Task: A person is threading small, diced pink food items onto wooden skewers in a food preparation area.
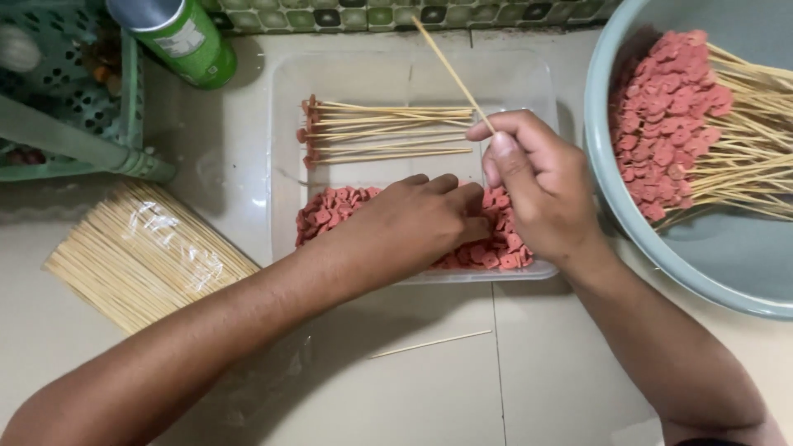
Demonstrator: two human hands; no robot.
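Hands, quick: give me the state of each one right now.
Left hand: palm down on the red sausage slices, grip cannot be told.
Right hand: closed, pinching a bamboo skewer.

Clear plastic-wrapped bundle of bamboo skewers point(149, 252) at desk's left edge, lying diagonally. Green can point(178, 37), white label patch point(188, 39), at far edge, tilted.

Left hand point(417, 216) flat, palm down; right hand point(537, 186) pinched shut.
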